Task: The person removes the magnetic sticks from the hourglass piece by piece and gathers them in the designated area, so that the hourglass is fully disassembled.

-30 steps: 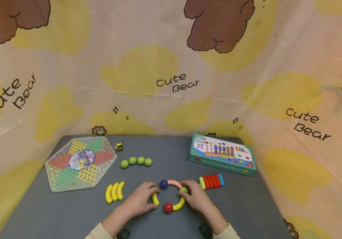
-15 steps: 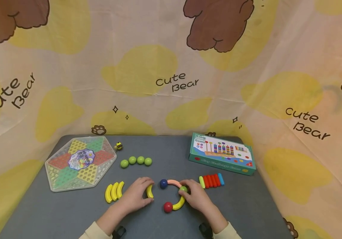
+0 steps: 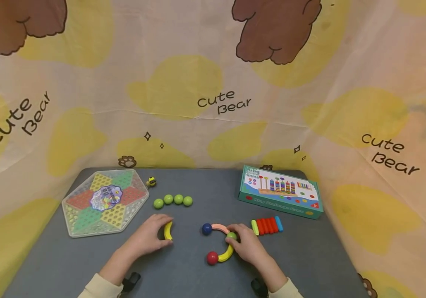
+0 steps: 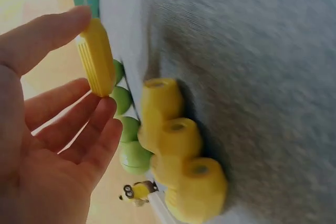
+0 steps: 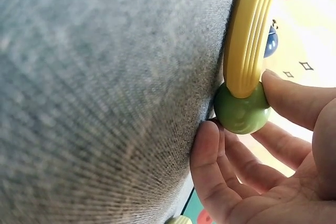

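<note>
My left hand (image 3: 144, 238) holds a yellow curved magnetic stick (image 3: 168, 231) between thumb and fingertips; the left wrist view shows this stick (image 4: 97, 59) raised off the table. Three more yellow curved sticks (image 4: 197, 190) lie beneath that hand, hidden from the head view. At centre right, my right hand (image 3: 248, 244) pinches a green ball (image 3: 231, 236). From that ball a yellow curved stick (image 3: 226, 253) runs to a red ball (image 3: 212, 258), and a pink curved stick (image 3: 219, 227) runs to a blue ball (image 3: 207, 229). Together they form an arc that gapes on its left.
Several green balls (image 3: 178, 199) sit in a row behind, with a small yellow-and-black figure (image 3: 151, 181) near them. A hexagonal board game case (image 3: 105, 203) lies at left. At right are a Ring Challenge Game box (image 3: 280, 192) and several short coloured sticks (image 3: 267, 226).
My left hand has moved left and slightly back, carrying the yellow curved stick away from the arc. The right hand has stayed on the green ball.
</note>
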The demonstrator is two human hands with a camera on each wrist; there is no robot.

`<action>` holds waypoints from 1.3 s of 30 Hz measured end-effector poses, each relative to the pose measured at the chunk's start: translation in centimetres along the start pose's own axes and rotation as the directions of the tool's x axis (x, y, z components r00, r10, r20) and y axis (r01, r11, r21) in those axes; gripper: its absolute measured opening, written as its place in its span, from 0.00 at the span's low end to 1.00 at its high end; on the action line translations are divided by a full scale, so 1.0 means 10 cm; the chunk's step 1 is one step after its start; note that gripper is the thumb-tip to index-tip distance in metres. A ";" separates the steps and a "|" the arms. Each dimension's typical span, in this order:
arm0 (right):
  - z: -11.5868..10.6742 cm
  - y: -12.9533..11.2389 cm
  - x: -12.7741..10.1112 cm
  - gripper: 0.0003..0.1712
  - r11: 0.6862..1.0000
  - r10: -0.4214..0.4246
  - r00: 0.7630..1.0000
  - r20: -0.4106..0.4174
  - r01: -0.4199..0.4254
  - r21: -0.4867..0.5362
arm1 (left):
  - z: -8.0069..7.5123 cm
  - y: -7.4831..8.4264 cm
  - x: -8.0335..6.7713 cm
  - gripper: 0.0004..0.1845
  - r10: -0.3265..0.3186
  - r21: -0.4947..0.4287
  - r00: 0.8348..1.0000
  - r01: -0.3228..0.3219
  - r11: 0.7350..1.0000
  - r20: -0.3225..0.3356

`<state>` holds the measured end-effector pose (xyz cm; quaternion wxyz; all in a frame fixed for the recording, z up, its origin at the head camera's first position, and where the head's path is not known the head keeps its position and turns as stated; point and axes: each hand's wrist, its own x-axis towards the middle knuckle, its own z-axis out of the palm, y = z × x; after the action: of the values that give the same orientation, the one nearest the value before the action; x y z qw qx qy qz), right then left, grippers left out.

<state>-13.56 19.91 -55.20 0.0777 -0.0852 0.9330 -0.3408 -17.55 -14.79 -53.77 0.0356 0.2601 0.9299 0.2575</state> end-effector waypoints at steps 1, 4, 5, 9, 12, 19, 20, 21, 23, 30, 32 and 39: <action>0.00 0.00 0.00 0.20 1.000 0.004 1.000 0.000 -0.004 -0.003 | 0.00 -0.01 -0.01 0.36 0.009 0.016 1.000 -0.009 1.000 0.003; -0.01 0.01 -0.01 0.20 1.000 0.007 1.000 0.005 -0.007 -0.005 | 0.02 -0.04 -0.04 0.36 0.012 0.084 1.000 -0.013 0.996 0.008; -0.01 0.01 -0.01 0.20 1.000 0.007 1.000 0.008 -0.007 -0.002 | 0.03 -0.05 -0.04 0.36 -0.003 0.100 1.000 0.001 0.995 0.013; -0.01 0.02 -0.01 0.20 1.000 0.002 1.000 0.009 -0.002 -0.001 | 0.04 -0.08 -0.07 0.36 -0.054 0.153 0.998 0.049 0.987 0.032; -0.02 0.02 -0.02 0.20 1.000 -0.001 1.000 0.008 0.001 -0.001 | 0.03 -0.10 -0.08 0.36 -0.076 0.164 0.996 0.069 0.984 0.039; -0.02 0.02 -0.02 0.21 1.000 -0.004 1.000 0.011 0.004 0.000 | 0.01 -0.12 -0.11 0.39 -0.081 0.174 0.996 0.074 0.982 0.034; -0.02 0.02 -0.02 0.21 1.000 -0.004 1.000 0.011 0.004 0.001 | 0.01 -0.13 -0.11 0.39 -0.082 0.175 0.996 0.075 0.982 0.033; -0.02 0.02 -0.02 0.21 1.000 -0.006 1.000 0.010 0.006 0.001 | 0.01 -0.13 -0.12 0.39 -0.083 0.178 0.996 0.076 0.981 0.032; -0.02 0.01 -0.02 0.21 1.000 -0.004 1.000 0.009 0.004 0.002 | 0.01 -0.13 -0.13 0.40 -0.082 0.176 0.996 0.076 0.981 0.022; -0.02 0.02 -0.01 0.20 1.000 0.008 1.000 0.012 -0.008 -0.003 | 0.07 0.10 -0.07 0.35 0.029 0.006 0.999 -0.029 1.000 -0.016; -0.01 0.01 -0.01 0.21 1.000 0.015 1.000 0.010 -0.015 -0.006 | 0.11 0.23 -0.05 0.31 0.064 -0.056 0.998 -0.064 0.996 0.003; -0.02 -0.05 -0.04 0.20 0.998 0.054 0.998 -0.019 -0.054 -0.035 | 0.38 0.71 0.05 0.31 0.133 -0.154 0.972 -0.103 0.983 0.194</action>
<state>-13.11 19.76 -54.74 0.0770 -0.0583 0.9416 -0.3225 -13.96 -7.58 -53.48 0.1334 0.3367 0.8835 0.2971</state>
